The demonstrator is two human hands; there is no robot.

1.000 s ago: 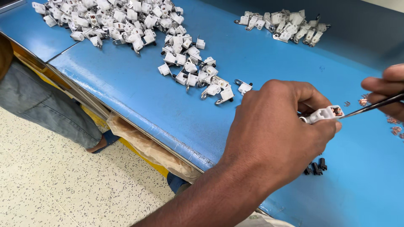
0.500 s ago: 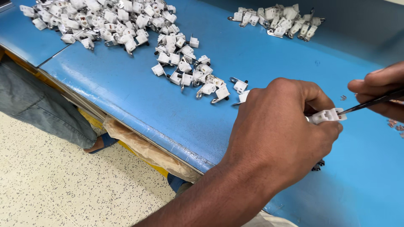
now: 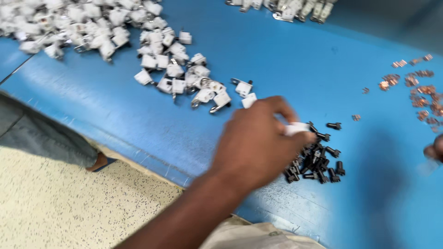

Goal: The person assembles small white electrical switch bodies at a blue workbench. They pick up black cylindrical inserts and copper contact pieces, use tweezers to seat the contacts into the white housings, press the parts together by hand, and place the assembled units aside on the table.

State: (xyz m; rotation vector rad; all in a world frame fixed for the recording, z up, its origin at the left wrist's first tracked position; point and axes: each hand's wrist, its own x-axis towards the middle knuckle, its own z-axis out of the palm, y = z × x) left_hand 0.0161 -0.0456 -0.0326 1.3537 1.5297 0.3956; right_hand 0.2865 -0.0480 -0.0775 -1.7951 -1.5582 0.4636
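Motion blurred the left hand (image 3: 258,143): it had swung down from the right hand (image 3: 434,151), fingers clamped on the white plug part (image 3: 297,128), above the black screws (image 3: 316,161) on the blue table (image 3: 115,120). Right fingers' state: cannot tell.

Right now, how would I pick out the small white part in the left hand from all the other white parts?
On the blue table, look past the big scatter of white parts toward the heap of small black pieces. Just above that heap, the left hand pinches one white part at its fingertips. It alone is lifted off the surface, though blurred.
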